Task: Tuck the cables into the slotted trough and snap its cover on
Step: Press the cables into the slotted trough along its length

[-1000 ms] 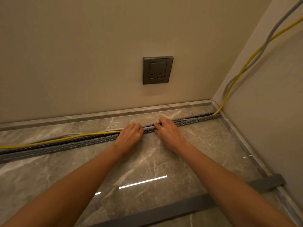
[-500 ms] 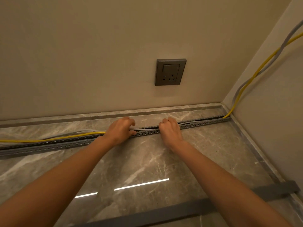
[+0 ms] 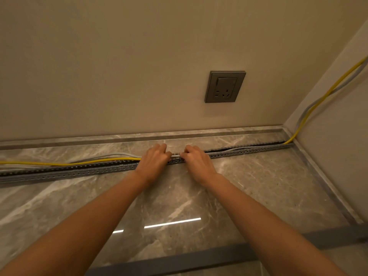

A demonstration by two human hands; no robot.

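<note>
Grey slotted trough [image 3: 79, 172] runs left-right on marble along the far wall. Left hand [image 3: 153, 163] clenched round yellow cable [image 3: 89, 161] mid-trough. Right hand [image 3: 197, 162] just beside it, fingers curled on grey cable [image 3: 111, 155]. Left of hands, both cables outside trough. Cover [image 3: 179, 259] lies near, well apart.

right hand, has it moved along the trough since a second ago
Yes. The right hand has slid left along the slotted trough: it was directly below the wall socket, and now sits mostly left of the socket's left edge.
</note>
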